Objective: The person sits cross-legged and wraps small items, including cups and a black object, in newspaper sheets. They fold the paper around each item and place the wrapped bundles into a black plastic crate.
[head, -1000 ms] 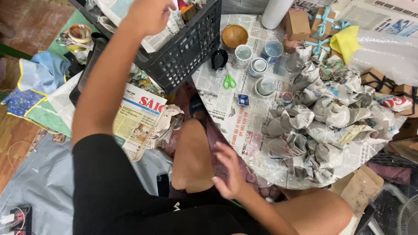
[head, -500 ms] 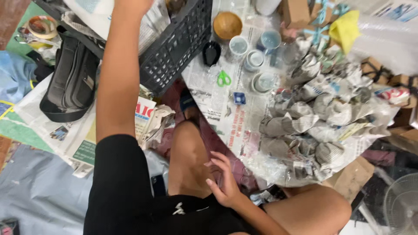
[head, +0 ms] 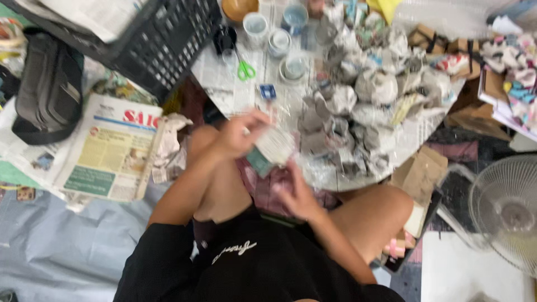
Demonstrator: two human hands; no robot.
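Head view: the round table (head: pixel 246 89) is crowded with paper-wrapped bundles (head: pixel 369 89), cups (head: pixel 277 42) and green scissors (head: pixel 245 70); its near edge sits just past the knees, with little free room. A black crate (head: pixel 162 39) crowds the left. The left hand (head: pixel 238 134) is closed on a small paper-covered object (head: pixel 274 148), held above the lap. The right hand (head: pixel 299 193) is half open beneath it, fingers blurred.
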